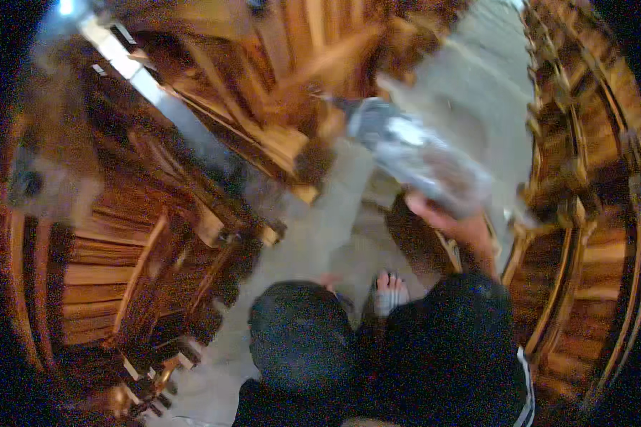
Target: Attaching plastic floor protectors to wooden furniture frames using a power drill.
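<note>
Head view: right hand grips a clear plastic package, fingers closed at its near edge; motion blur hides the exact grip and contents. Package is held above the grey floor, tilted, dark end toward upper left. Left hand out of view, so its fingers can't be told. Wooden slatted stacks line both sides; dark-clothed knees and sandalled foot below.
</note>
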The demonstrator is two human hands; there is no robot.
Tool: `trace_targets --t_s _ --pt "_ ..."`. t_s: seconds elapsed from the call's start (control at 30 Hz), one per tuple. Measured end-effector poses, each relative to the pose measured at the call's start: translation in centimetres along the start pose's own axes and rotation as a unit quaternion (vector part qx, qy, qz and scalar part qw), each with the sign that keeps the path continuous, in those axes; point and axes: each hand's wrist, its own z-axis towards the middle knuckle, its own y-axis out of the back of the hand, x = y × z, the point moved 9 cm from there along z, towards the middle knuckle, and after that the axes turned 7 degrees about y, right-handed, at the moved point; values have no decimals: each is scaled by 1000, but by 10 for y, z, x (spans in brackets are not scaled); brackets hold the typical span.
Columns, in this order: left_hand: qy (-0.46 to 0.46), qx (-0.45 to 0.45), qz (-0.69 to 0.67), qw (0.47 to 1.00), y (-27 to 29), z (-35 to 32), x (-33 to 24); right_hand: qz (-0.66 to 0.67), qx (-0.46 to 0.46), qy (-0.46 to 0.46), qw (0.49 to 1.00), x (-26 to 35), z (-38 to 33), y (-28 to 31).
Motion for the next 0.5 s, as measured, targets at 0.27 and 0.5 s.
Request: trace_targets --t_s 0.27,0.5 --pt "54 -6 109 993 -13 5 -47 -86 263 -290 916 -98 -209 -180" --pt "115 47 83 989 -72 27 -37 -131 318 -243 907 -82 -308 -217"
